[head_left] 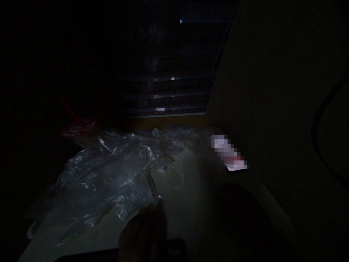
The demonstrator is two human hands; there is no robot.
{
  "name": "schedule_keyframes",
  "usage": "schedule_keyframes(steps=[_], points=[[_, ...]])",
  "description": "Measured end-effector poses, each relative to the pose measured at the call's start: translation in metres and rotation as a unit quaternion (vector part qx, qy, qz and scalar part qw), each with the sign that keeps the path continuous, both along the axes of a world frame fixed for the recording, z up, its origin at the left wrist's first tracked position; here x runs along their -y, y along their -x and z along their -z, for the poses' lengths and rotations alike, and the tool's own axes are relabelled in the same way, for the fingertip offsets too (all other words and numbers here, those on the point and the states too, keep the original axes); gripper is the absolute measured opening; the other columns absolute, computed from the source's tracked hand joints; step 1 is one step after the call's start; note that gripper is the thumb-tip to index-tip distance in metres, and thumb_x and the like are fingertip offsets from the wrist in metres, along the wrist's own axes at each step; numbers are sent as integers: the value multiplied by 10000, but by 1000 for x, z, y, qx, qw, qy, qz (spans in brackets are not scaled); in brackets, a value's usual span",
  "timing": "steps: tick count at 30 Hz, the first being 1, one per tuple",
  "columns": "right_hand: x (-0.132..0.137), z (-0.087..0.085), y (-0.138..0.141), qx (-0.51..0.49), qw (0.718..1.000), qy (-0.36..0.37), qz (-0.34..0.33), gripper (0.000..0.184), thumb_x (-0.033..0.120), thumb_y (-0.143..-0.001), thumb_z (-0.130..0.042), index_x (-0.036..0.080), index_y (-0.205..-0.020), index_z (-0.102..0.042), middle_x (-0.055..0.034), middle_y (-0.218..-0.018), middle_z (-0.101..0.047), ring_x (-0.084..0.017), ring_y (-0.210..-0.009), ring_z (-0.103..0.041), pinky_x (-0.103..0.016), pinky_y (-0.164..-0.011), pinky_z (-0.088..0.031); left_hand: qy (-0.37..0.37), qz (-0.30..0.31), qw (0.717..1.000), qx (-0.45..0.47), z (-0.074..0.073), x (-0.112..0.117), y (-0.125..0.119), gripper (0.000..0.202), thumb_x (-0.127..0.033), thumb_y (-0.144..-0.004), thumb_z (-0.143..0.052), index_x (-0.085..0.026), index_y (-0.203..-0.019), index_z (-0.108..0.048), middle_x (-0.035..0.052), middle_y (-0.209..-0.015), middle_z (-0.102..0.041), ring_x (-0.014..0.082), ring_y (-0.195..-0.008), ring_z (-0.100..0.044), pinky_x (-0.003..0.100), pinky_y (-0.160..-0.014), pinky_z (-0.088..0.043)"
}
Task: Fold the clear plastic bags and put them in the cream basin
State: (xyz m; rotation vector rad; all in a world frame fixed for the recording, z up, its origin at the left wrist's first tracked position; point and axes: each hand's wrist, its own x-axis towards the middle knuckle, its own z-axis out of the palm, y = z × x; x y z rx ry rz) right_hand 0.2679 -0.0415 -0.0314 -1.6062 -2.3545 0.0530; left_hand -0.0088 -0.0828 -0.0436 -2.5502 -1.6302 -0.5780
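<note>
Hands (143, 233) a dim shape beside crumpled clear plastic (109, 171), openness and hold indiscernible in darkness

I see a clear plastic sheet (109, 171), thin, crumpled and glossy, with white glints along its creases. The counter (191, 203) under it looks pale, smooth and matt. The blind slats (163, 96) behind shine faintly; their material is too dark to tell

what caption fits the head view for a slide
Dim room: a shadowed hand beside a crumpled clear plastic sheet spread on a pale table.
</note>
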Motion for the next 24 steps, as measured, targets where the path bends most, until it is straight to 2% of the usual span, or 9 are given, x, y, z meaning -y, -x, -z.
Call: schedule_keyframes(steps=[4,8,12,15,18,24], points=[[-2,14,14,14,999,-1,-48,274,296,-807,-402,201,-1058,-458,-69,-1120,-449,-173,-951,-462,-388,-790,-389,-2,6,1000,2,12,-9,-13,411,-212,-804,-334,-301,-1206,-331,-4,-1177,-464,209,-1067,-413,375,-769,-426],[-17,22,19,27,997,-12,-72,343,276,-799,-389,196,-1131,-424,-100,-1197,-410,-233,-1083,-372,-436,-847,-340,0,3,998,63,18,-22,-21,347,-187,-816,-323,-266,-1134,-438,6,-1117,-515,179,-1058,-427,342,-818,-417],[-45,13,22,48,988,-29,-142,323,252,-805,-341,174,-1085,-482,-94,-1155,-468,-230,-1072,-396,-453,-863,-329,21,-53,992,111,15,-27,-21,323,-242,-802,-394,-239,-1121,-441,29,-1111,-505,180,-973,-496,316,-756,-469],[-66,9,26,43,984,-31,-168,345,183,-787,-338,124,-1103,-463,-99,-1151,-471,-204,-1061,-409,-383,-854,-371,44,-92,981,167,13,-24,-21,303,-248,-799,-400,-237,-1097,-454,30,-1140,-468,186,-999,-474,325,-782,-462],[-77,15,27,35,982,-34,-181,365,145,-767,-348,104,-1115,-447,-107,-1187,-432,-208,-1093,-371,-371,-874,-358,55,-95,976,187,12,-22,-25,308,-227,-799,-389,-225,-1101,-452,35,-1166,-439,199,-1066,-410,336,-829,-434],[-77,22,27,15,984,-28,-177,366,136,-758,-356,132,-1114,-439,-99,-1198,-417,-211,-1098,-363,-390,-871,-356,87,-63,968,227,2,-27,-34,393,-186,-798,-371,-260,-1183,-368,13,-1225,-385,194,-1124,-336,352,-872,-399]])
